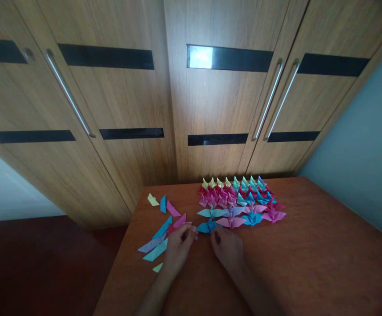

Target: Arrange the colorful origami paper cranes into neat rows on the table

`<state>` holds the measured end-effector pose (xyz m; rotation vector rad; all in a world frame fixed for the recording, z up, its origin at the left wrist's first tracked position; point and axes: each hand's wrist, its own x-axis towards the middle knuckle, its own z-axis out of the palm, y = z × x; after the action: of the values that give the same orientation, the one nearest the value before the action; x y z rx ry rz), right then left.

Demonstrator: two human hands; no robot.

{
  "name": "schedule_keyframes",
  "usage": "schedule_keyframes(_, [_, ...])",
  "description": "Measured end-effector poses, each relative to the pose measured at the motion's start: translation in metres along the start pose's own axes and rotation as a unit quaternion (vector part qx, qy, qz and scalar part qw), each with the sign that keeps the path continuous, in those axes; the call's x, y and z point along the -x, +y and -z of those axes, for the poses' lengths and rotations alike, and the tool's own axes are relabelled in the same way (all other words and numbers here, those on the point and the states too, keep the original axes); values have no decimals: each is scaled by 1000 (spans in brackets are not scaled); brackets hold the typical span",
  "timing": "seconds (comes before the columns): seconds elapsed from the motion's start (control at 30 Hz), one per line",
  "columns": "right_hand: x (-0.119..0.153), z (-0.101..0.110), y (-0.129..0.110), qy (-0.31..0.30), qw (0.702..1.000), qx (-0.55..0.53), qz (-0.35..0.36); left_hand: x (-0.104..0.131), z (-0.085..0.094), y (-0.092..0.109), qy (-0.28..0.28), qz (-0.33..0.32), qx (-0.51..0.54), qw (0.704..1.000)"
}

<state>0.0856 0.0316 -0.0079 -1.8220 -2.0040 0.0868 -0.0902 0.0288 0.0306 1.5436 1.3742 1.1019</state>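
Note:
A blue origami crane (205, 227) sits at the front left corner of the grouped paper cranes, its wings spread. The fingers of my left hand (178, 246) are pinched together at the tip of its left wing. On the other side, my right hand (228, 249) has its fingers curled in and meets the crane's right part, which it partly hides. Directly beside this crane is a pink crane (232, 222), and behind it a pale green crane (212, 213). My left hand covers part of the loose folded papers, among them a magenta piece (179, 220).
Rows of small folded cranes (222, 195) in several colours stand toward the table's back edge. Flat folded pieces, such as a blue one (162, 227) and a mint one (156, 250), lie at left on the wooden table (309, 245). A wardrobe (210, 105) rises behind.

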Motion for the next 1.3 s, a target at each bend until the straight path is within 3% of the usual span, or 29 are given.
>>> schedule_keyframes(0.8, [-3, 2, -1, 20, 1000, 22, -7, 0, -1, -4, -11, -13, -18, 1000])
schedule_keyframes(0.97, [9, 2, 6, 11, 1000, -2, 5, -5, 13, -1, 8, -29, -74, 997])
schedule_keyframes(1.03, [17, 1, 12, 7, 1000, -21, 13, -5, 23, -4, 46, -48, -157, 985])
schedule_keyframes(1.13, [31, 1, 17, -14, 998, -47, 34, -1, 35, -15, 76, -107, -307, 943])
schedule_keyframes(1.3, [42, 8, 16, -42, 994, -82, 64, 13, 29, -37, -2, -141, -466, 873])
